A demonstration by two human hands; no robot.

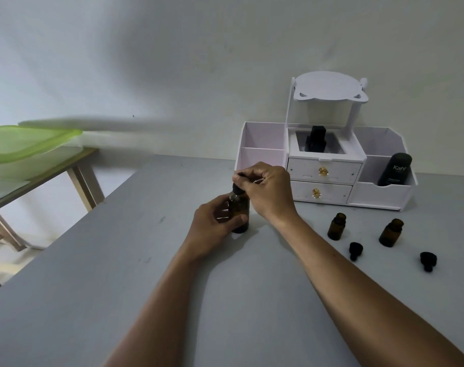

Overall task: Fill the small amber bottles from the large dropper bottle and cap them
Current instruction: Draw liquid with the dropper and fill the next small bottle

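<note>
- Standing on the bench (119,287), the dropper bottle (240,210) is gripped round its body by the curled fingers (234,220) of the left hand (215,226).
- Its black top (237,188) is pinched by the right hand (268,192), fingers clamped on it.
- A small bottle (336,226) and a second bottle (391,232) are stood uncapped, well right of the fingers.
- A cap (356,250) and a second cap (428,260) are laid nearer, beside them.
- An organizer (326,165) is seen beyond the fingers.
</note>
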